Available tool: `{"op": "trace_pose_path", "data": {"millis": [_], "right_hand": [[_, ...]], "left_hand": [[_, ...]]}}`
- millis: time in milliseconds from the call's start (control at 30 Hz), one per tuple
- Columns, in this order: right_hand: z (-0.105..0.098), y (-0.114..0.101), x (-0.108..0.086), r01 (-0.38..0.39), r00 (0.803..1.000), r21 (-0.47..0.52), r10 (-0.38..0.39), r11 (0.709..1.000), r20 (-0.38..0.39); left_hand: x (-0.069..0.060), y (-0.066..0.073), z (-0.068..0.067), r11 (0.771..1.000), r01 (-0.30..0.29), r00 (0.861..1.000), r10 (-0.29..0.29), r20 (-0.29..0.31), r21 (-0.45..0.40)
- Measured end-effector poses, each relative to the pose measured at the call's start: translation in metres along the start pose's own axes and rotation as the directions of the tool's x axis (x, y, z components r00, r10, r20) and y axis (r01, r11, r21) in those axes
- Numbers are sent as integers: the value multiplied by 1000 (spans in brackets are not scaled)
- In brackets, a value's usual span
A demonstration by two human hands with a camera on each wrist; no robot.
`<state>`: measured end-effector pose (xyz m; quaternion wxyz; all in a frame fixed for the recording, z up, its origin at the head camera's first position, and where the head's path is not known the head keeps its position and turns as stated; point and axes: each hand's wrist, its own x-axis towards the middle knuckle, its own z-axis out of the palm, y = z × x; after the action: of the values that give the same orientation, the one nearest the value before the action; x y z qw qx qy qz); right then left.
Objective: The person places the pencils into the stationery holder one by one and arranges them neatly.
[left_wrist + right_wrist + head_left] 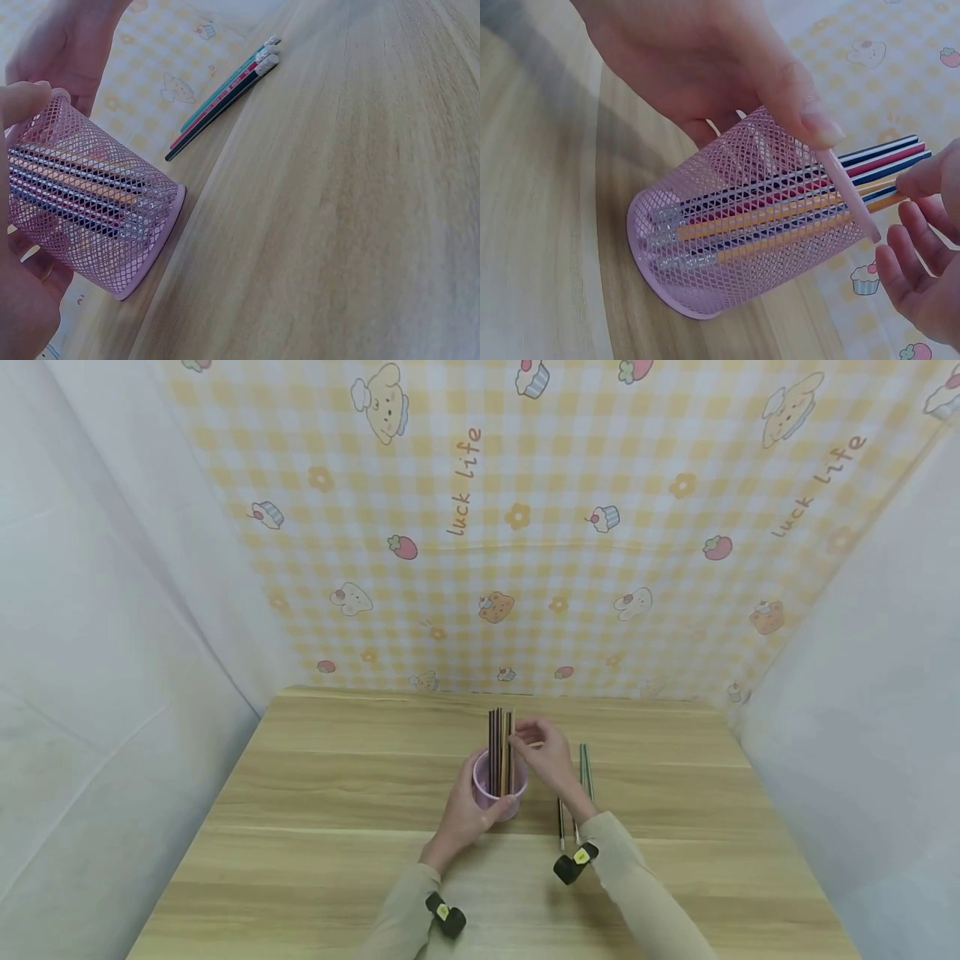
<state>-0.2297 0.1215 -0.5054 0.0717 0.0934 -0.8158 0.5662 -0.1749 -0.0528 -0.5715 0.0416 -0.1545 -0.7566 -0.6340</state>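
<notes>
1. Head view, and we find the pink mesh cup (511,812) mid-surface, roughly upright; whether its base fully meets the wooden surface (322,802), we cannot tell.
2. We see the left hand (465,814) wrapping it, thumb across the near rim, fingers round the left side: that grip is clamped on the cup.
3. Over on the right wrist view, the right hand's (930,262) grip looks pinched, thumb and fingers together on the upper end of a yellow pencil (881,203) that stands inside the cup with its mates.
4. Progress check! We count this as well along, in our judgement: a bundle of pencils (495,752), dark, red and yellow, already stands in the cup, too tightly packed for us to number.
5. Outside, the left wrist view gives us at least three loose ones lying to the right of the cup: a teal pencil (225,86), a red pencil (216,106) and a dark pencil (212,117). Those are what's left.
6. What's in the way? From above, the right forearm (592,814) hides part of those loose pencils, and the standing bundle crowds the mouth.
7. Beyond, we have a checked cloth (562,468) at the far side, white sheets (112,610) left and right.
</notes>
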Motion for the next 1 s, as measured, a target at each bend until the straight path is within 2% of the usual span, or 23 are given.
{"op": "trace_pose_path", "data": {"millis": [333, 467, 767, 1000], "right_hand": [[1, 1, -3, -20, 1000, -28, 20, 999, 1], [-3, 4, -4, -38, 999, -24, 38, 999, -8], [-28, 18, -8, -92, 995, -77, 89, 993, -40], [-49, 36, -10, -199, 976, -114, 186, 973, -110]], "left_hand": [[2, -4, 1, 1000, -11, 1000, 11, -7, -2], [1, -3, 2, 1000, 12, 1000, -12, -8, -13], [0, -1, 1, 1000, 8, 1000, -8, -19, -21], [-1, 0, 1, 1000, 17, 1000, -17, -10, -1]]}}
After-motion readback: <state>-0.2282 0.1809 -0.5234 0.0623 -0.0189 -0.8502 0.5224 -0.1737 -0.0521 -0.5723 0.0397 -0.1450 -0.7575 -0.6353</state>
